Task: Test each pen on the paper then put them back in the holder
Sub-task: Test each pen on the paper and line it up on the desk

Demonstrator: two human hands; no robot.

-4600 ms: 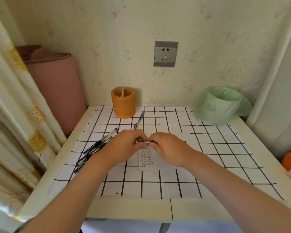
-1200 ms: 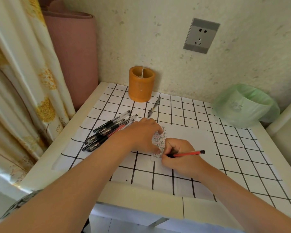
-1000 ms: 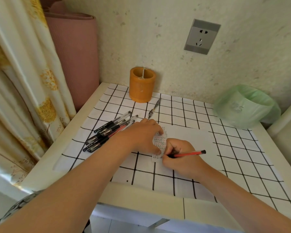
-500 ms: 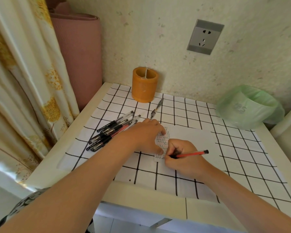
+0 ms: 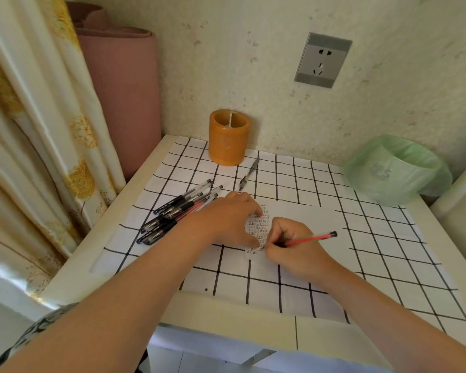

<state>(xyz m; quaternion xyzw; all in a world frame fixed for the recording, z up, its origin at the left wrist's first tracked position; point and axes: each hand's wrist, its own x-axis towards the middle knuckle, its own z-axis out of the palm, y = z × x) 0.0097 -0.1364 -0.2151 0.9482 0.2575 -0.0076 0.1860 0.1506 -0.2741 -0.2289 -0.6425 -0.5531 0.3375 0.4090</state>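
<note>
Gridded table (image 5: 388, 265): left hand (image 5: 226, 219) flat, pinning paper (image 5: 256, 224); right hand (image 5: 293, 250) pinches red pen (image 5: 311, 239), tip on paper, so mid-test. Next, I'd say: into orange holder (image 5: 228, 142) by wall, then pen pile (image 5: 176, 211).

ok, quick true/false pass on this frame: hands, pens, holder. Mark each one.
1. The right hand grips a red pen with its tip down at the paper. True.
2. The holder is full of pens. False: no pen sticks out of it, and a lone pen lies on the table just in front of it.
3. The left hand lies flat with its fingers on the paper. True.
4. The pile of pens sits to the right of the right hand. False: it lies to the left of the left hand.
</note>
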